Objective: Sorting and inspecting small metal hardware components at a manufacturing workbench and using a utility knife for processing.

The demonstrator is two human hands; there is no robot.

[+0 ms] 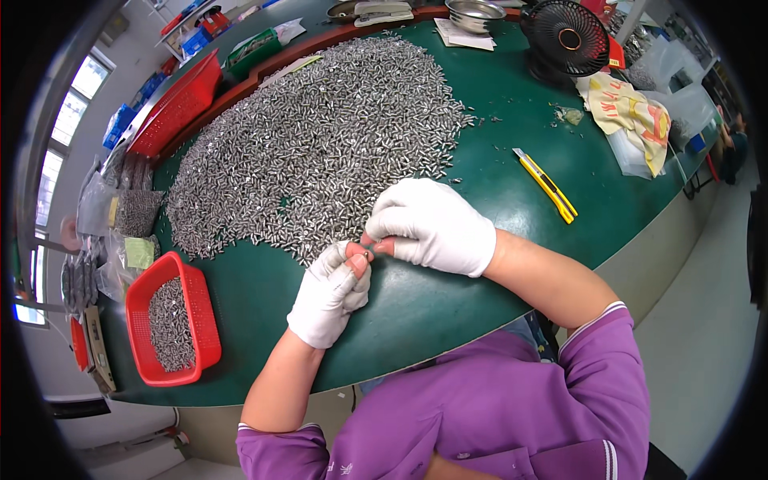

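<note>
My left hand (330, 294), in a white glove with bare fingertips, is closed in a pinch. Between its thumb and finger shows the end of a small metal part (367, 256). My right hand (436, 227), gloved the same way, is closed with thumb and fingers drawn together right beside the left fingertips. Whatever it grips is too small to make out. Just beyond both hands spreads a large heap of small silvery metal pins (320, 136). A red plastic basket (210, 320) to the left holds more of these pins.
A yellow utility knife (548, 186) lies on the green table (480, 296) to the right. At the far right stand a black fan (566, 38) and a yellow cloth bag (628, 116). Another red basket (180, 100) and plastic bags of parts (136, 212) line the left side.
</note>
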